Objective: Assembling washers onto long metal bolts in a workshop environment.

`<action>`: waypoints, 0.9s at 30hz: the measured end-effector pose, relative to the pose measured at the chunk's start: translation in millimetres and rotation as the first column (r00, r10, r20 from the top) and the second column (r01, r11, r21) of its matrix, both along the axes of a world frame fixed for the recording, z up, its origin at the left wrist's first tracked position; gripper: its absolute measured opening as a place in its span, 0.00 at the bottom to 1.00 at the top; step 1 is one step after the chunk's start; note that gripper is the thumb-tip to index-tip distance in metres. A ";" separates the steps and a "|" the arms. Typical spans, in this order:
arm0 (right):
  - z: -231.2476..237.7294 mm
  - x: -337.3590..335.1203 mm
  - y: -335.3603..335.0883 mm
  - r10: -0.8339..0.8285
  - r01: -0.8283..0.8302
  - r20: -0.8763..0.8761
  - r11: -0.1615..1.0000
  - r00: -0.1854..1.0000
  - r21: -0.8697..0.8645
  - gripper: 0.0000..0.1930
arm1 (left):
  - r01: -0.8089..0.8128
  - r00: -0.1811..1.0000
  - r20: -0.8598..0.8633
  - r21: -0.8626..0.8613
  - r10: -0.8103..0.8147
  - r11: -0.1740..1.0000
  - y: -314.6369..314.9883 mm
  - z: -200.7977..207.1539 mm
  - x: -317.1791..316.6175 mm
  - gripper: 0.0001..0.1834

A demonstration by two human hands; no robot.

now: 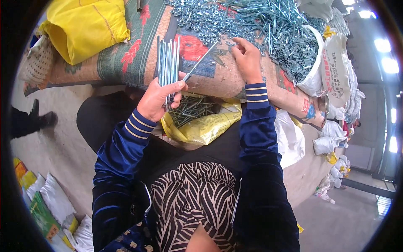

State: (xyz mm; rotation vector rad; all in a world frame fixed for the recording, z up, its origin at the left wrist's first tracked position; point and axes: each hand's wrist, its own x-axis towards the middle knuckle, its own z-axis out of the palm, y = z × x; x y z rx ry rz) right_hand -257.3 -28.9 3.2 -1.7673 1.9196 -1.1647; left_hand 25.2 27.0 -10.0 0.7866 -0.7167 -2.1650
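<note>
My left hand (pixel 161 97) is closed round an upright bundle of long, thin metal rods (pixel 168 63). One single rod (pixel 201 61) leans out from its thumb side up to the right, its tip short of my other hand. My right hand (pixel 247 59) hovers over the edge of the covered table, thumb and forefinger bent together; whatever they pinch is too small to make out. Just beyond it spreads a heap of small metal nuts (pixel 197 23). Below the table edge, an open yellow bag (pixel 210 128) of darker bolts (pixel 191 110) rests at my lap.
A patterned cloth (pixel 113 63) covers the table. Long rods (pixel 273 21) and short metal sleeves (pixel 289 59) are piled at the far right beside a white sack (pixel 315 63). A yellow sack (pixel 86 29) lies far left. Filled bags (pixel 54 197) stand on the floor; another person's foot (pixel 44 119) shows at left.
</note>
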 end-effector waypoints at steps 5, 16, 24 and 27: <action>-6.4 9.3 -4.1 0.052 -0.075 -0.162 0.988 0.985 -0.135 0.10 | -0.022 1.000 0.002 -0.021 0.022 1.000 -1.3 3.3 4.0 0.13; 0.8 35.8 2.9 0.076 -0.182 -0.643 0.978 0.762 -0.101 0.06 | -0.094 0.995 0.025 -0.032 0.095 0.995 -2.3 3.3 9.5 0.12; 17.9 47.1 22.7 0.136 -0.217 0.721 0.976 0.679 0.021 0.08 | 0.006 0.998 0.068 -0.030 -0.004 1.000 3.4 -4.0 4.8 0.11; 20.6 51.3 29.1 0.147 -0.244 0.787 0.970 0.599 0.004 0.10 | 0.011 0.996 0.089 -0.032 -0.008 0.999 4.0 -4.3 4.1 0.11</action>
